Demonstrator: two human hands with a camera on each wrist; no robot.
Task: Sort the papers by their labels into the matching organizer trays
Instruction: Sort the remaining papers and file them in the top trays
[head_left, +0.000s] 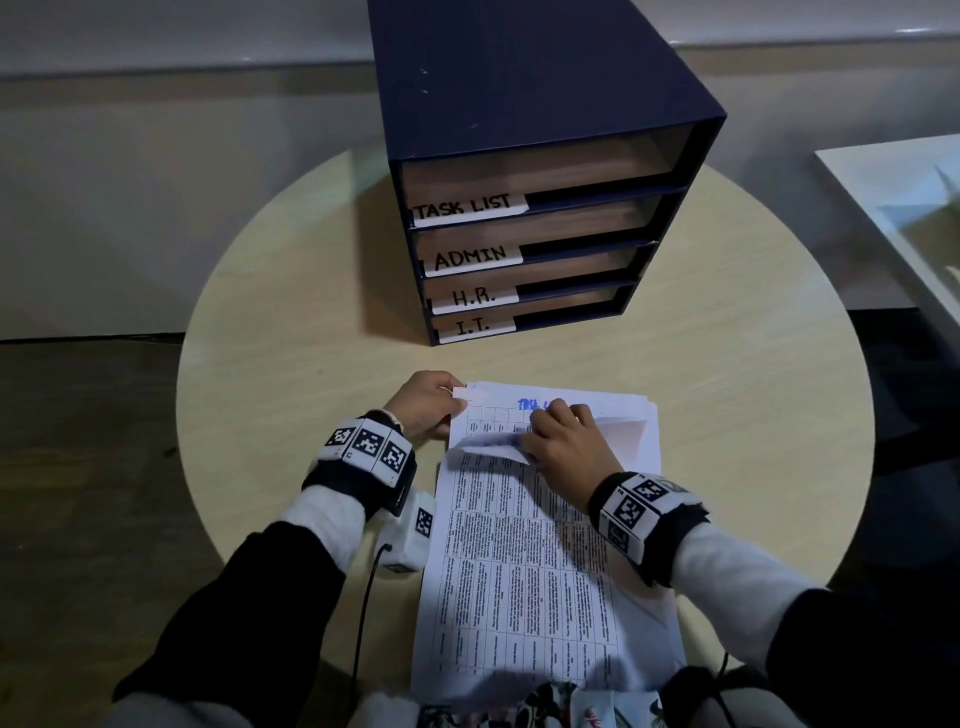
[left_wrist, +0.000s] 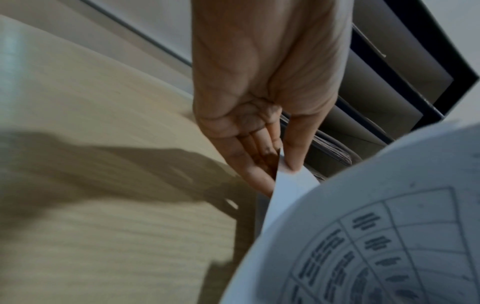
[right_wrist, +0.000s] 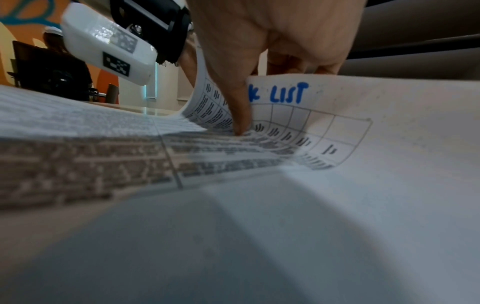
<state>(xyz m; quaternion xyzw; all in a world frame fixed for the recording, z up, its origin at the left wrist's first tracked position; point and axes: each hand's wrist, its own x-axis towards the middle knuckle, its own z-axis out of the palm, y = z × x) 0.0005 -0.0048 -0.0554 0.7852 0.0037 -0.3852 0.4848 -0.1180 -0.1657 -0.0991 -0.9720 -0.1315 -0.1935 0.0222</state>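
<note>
A stack of printed papers (head_left: 519, 561) lies on the round table in front of a dark blue organizer (head_left: 545, 104). Its trays are labelled TASK LIST (head_left: 467, 208), ADMIN (head_left: 470, 258), H.R. (head_left: 474, 297) and I.T. (head_left: 472, 327). The top sheet (right_wrist: 337, 115) carries a blue "TASK LIST" heading (right_wrist: 288, 93), and its far end curls up. My left hand (head_left: 431, 405) pinches that sheet's far left corner (left_wrist: 288, 179) between thumb and fingers (left_wrist: 293, 156). My right hand (head_left: 556, 431) grips the curled far edge, thumb (right_wrist: 241, 115) pressing on the print, the fingers behind.
The light wood table (head_left: 311, 312) shows bare surface left and right of the papers. A white surface (head_left: 893, 208) stands off the table at the right. In the right wrist view a person (right_wrist: 52, 67) sits far behind. Floral fabric (head_left: 545, 706) lies at the near edge.
</note>
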